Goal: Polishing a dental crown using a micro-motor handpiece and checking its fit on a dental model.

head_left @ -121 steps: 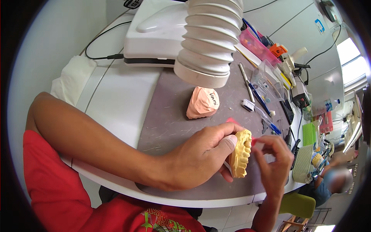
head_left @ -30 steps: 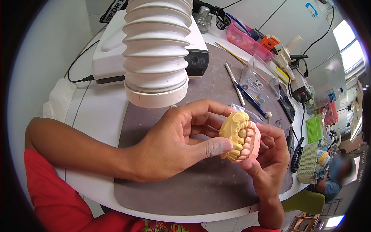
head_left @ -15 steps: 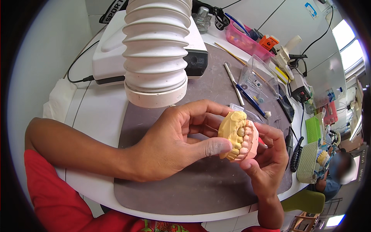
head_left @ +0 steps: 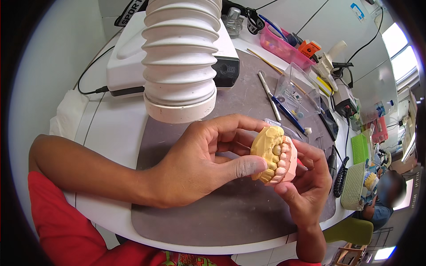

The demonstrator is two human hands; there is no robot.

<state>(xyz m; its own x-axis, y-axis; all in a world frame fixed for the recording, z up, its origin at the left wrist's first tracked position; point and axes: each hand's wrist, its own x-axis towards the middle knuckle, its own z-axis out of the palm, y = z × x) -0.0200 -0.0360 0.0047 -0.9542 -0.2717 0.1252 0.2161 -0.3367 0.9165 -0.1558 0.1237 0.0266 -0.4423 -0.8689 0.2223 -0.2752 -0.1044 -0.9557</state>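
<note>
Above the grey mat I hold two halves of a dental model together, teeth against teeth. My left hand (head_left: 202,162) is closed on the yellow dental cast (head_left: 265,146), thumb on its near side and fingers behind it. One tooth on that cast looks greyish and shiny. My right hand (head_left: 308,177) grips the pink dental cast (head_left: 290,162) from the right, thumb below and index finger along the top. The tooth rows touch along a slanted line. Fingers hide the backs of both casts. Just behind the model lies a white-bristled brush (head_left: 272,122), partly covered.
A white ribbed suction hose (head_left: 179,66) hangs close, left of the model. Behind it sits a white machine (head_left: 126,57). At the back right are a clear box (head_left: 298,95), pens (head_left: 288,116) and a pink basket (head_left: 284,46). A person (head_left: 385,195) sits far right.
The model has tilted very slightly in my hands. Both hands keep their hold and place. The person at the far right has moved the head a little.
</note>
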